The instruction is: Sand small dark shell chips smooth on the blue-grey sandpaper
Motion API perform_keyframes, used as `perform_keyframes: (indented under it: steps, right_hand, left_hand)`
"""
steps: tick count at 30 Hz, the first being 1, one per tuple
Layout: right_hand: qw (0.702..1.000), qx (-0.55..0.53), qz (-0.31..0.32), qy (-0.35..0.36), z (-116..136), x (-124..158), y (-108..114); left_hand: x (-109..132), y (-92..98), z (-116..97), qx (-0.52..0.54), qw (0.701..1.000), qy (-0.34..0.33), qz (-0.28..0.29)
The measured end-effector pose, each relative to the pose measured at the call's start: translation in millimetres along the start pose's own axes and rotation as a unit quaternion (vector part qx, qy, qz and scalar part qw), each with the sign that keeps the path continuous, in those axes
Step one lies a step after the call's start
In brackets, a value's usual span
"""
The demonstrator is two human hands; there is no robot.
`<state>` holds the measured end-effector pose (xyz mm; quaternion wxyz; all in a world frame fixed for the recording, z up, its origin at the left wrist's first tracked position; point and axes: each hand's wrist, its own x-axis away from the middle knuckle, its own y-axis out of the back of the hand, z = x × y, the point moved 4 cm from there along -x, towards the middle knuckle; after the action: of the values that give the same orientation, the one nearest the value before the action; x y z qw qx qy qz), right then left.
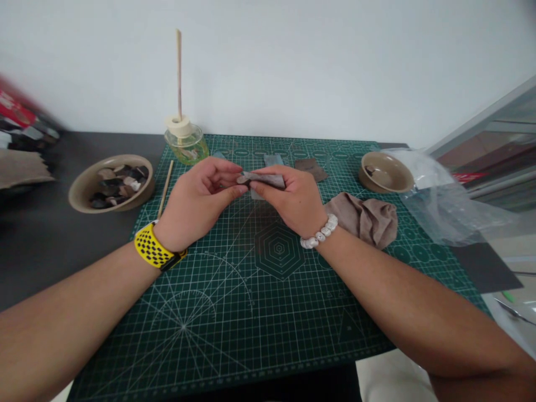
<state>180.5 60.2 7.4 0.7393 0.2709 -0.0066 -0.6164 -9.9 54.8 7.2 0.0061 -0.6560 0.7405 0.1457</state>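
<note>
Over the green cutting mat (pixel 234 329) my two hands meet. My right hand (pixel 297 195) is closed on a folded grey-brown sheet (pixel 268 180), which looks like sandpaper. With thumb and fingers, my left hand (pixel 201 198) pinches a small brownish piece (pixel 243 180) against the sheet's left end; fingers hide most of it. Behind the right hand lie a flat brown square sheet (pixel 310 168) and a blue-grey sheet (pixel 274 161). A crumpled brown cloth (pixel 364 218) rests beside my right wrist.
At left stands a tan bowl (pixel 77 195) of dark and pale stone-like chunks. A thin stick (pixel 166 190) lies near a glass diffuser bottle (pixel 188 145) with upright sticks. A second bowl (pixel 389 173), holding one small piece, and a clear plastic bag (pixel 444 201) are at right.
</note>
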Motion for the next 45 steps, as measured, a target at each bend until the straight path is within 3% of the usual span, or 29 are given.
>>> perform_keyframes:
  steps: [15, 22, 27, 35, 45]
  right_hand:
    - [0.998, 0.052, 0.037, -0.018, -1.9, -2.5, -0.6]
    - [0.996, 0.085, 0.012, 0.009, 2.1, -1.4, 2.6]
    - [0.995, 0.099, 0.005, 0.031, 2.1, -0.6, 2.0]
    - [0.998, 0.055, 0.034, 0.003, -2.6, -2.4, 0.0]
    - [0.996, 0.084, 0.005, 0.010, 1.9, -0.4, 1.7]
  left_hand:
    - [-0.1, 3.2, 2.1, -0.057, 0.998, 0.019, 0.005]
    - [1.1, 4.1, 0.7, -0.078, 0.997, -0.007, 0.008]
    - [1.2, 4.5, 3.0, -0.078, 0.997, 0.011, 0.007]
    - [1.3, 3.0, 4.8, -0.058, 0.998, 0.032, 0.008]
    - [2.1, 2.9, 0.2, -0.065, 0.997, 0.026, 0.009]
